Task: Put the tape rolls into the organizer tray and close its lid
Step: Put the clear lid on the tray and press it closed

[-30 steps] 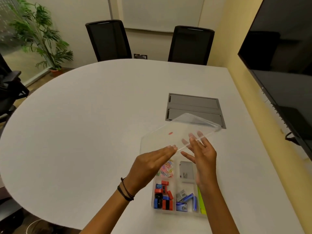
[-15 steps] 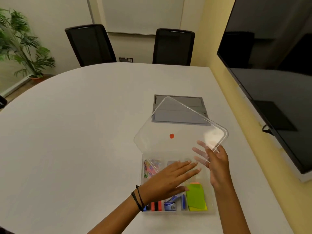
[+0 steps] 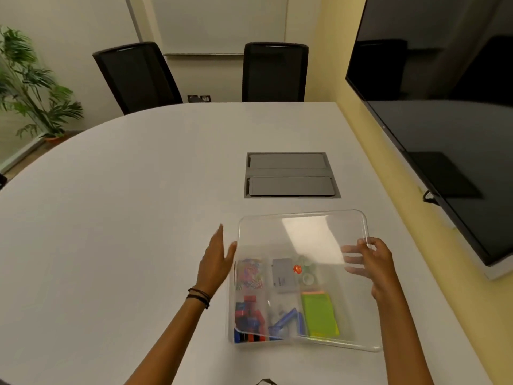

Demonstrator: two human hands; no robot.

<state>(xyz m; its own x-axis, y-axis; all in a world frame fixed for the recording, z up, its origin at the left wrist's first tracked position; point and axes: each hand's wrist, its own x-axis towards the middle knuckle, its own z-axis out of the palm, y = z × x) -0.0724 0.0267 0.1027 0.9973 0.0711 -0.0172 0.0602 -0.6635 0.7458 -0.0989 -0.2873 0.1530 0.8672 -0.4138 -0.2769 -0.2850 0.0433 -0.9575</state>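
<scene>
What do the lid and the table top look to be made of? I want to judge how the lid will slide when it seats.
Lid: looks like clear, glossy hard plastic; the tray contents show through it and a bright glare patch sits on it. Table top: a matte, pale grey-white surface with soft, diffuse light and no grain, probably laminate, though that is uncertain. The right hand grips the lid's edge.

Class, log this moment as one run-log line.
lid: over tray, askew | right hand: gripping lid | left hand: open, off lid
</scene>
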